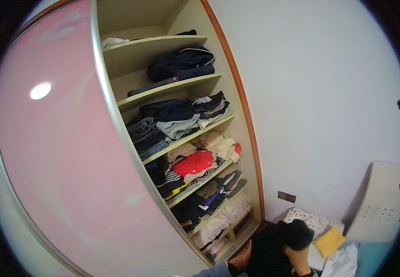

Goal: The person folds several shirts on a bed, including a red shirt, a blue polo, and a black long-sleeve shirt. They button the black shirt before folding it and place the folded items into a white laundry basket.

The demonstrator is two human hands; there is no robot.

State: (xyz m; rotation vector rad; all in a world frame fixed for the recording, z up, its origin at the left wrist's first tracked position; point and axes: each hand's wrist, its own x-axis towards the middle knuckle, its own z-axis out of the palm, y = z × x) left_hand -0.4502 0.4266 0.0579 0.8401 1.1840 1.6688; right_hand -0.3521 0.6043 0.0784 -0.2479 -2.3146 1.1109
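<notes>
A dark black garment is bunched up between my two hands at the lower edge of the view. My left hand grips it from the left side, its fingers mostly covered by the cloth. On the other side, my right hand holds the same garment, and a fold of it hangs over the fingers. The cloth's exact kind cannot be made out. Just left of my hands stands an open wardrobe with folded clothes stacked on its shelves, among them a red garment on a middle shelf.
A pink sliding door covers the wardrobe's left part. To the right of my hands are a spotted pillow, a yellow cloth item, white fabric and a pale headboard. A wall socket sits low on the white wall.
</notes>
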